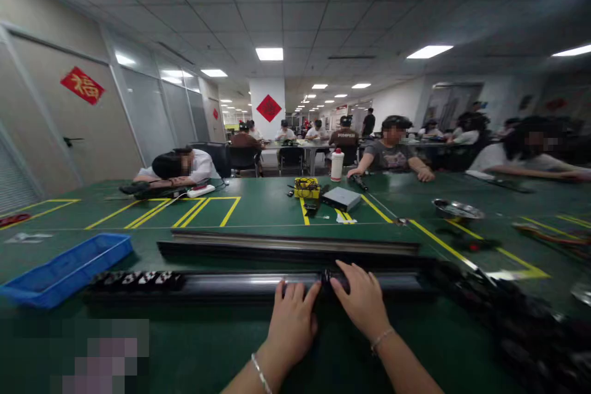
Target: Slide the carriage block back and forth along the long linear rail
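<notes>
A long black channel with a shiny grey strip (240, 283) lies across the table before me. Toward its left end sits a row of several black pieces with pale marks (148, 278). My left hand (293, 317) rests its outstretched fingers on the channel, the index fingertip against a small black part (325, 279). From the other side, my right hand (364, 301) has thumb and index finger at that same part, pinching it. Its exact shape is partly covered by the fingers. Just behind runs a second long dark rail (286, 245).
A blue tray (74, 265) stands at left. A dark heap of black pieces (530, 320) lies at right. Farther back are a grey box (341, 198), a yellow box with cables (307, 188), a white bottle (337, 166) and a metal bowl (458, 209). People sit across the table.
</notes>
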A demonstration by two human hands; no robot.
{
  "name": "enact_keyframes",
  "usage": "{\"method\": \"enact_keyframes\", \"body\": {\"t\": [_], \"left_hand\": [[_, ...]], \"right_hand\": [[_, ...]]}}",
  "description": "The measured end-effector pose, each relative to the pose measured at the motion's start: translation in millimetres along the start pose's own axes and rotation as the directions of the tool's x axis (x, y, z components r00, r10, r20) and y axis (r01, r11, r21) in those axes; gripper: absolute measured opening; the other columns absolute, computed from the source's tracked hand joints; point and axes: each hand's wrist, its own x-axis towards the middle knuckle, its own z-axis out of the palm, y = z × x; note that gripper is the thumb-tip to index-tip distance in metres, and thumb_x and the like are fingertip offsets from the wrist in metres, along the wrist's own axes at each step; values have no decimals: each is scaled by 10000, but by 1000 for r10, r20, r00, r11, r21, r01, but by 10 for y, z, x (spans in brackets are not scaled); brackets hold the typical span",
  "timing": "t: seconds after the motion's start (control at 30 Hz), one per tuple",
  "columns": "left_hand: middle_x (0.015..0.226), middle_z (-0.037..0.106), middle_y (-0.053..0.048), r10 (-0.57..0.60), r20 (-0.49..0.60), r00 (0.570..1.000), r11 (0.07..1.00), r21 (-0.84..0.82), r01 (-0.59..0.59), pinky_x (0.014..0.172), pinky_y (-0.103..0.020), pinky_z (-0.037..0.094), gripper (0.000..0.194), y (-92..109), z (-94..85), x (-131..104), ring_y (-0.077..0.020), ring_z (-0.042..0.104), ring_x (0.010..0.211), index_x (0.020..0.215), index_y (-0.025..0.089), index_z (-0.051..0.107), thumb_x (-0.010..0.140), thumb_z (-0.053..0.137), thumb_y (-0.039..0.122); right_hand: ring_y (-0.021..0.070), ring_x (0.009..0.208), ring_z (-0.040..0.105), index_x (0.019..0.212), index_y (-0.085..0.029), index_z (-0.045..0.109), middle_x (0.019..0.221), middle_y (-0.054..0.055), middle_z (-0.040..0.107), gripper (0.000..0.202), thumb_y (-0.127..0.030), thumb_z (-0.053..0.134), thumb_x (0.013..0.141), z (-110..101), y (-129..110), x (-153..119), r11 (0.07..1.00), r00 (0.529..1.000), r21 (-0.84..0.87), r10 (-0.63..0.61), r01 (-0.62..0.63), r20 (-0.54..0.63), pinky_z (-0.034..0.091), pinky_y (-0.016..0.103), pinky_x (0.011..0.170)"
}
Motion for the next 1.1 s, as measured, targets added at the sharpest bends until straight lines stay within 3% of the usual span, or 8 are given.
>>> {"method": "enact_keyframes", "body": {"t": [0.1, 0.23, 0.87, 1.1], "left_hand": [[1226, 574, -50, -24, -5, 1000, 999, -38, 23, 1092, -484, 234, 489, -22, 32, -14, -225, 487, 1137, 1304, 221, 452, 818, 485, 262], [1192, 594, -52, -36, -13, 999, 998, -61, 35, 1089, -463, 244, 413, -37, 57, -19, -224, 489, 1126, 1219, 194, 512, 810, 489, 248], [1136, 606, -27, -19, -34, 999, 993, -113, 15, 1074, -441, 247, 390, -69, 57, -9, -207, 502, 1090, 1175, 229, 517, 785, 505, 212], [1137, 608, -30, -14, -26, 1000, 994, -109, 11, 1067, -431, 255, 391, -65, 18, -13, -204, 504, 1093, 1174, 233, 516, 785, 499, 198]], "right_hand": [[243, 1222, 463, 1191, -256, 589, 1242, 37, 611, 405, -407, 455, 840, 88, -235, -22, 999, 999, 15, -34, 34, 12, 272, 476, 1032], [220, 1199, 488, 1124, -253, 623, 1192, 40, 640, 341, -339, 442, 847, 133, -326, -27, 999, 1000, 15, -29, 29, -11, 291, 439, 1022], [207, 1194, 506, 1084, -234, 615, 1160, 49, 652, 336, -262, 419, 812, 75, -45, -2, 999, 996, -21, 40, -42, -85, 262, 459, 1056], [210, 1193, 504, 1078, -238, 612, 1164, 44, 650, 337, -267, 417, 804, 39, 2, 13, 999, 997, -9, 50, -50, -54, 246, 482, 1059]]}}
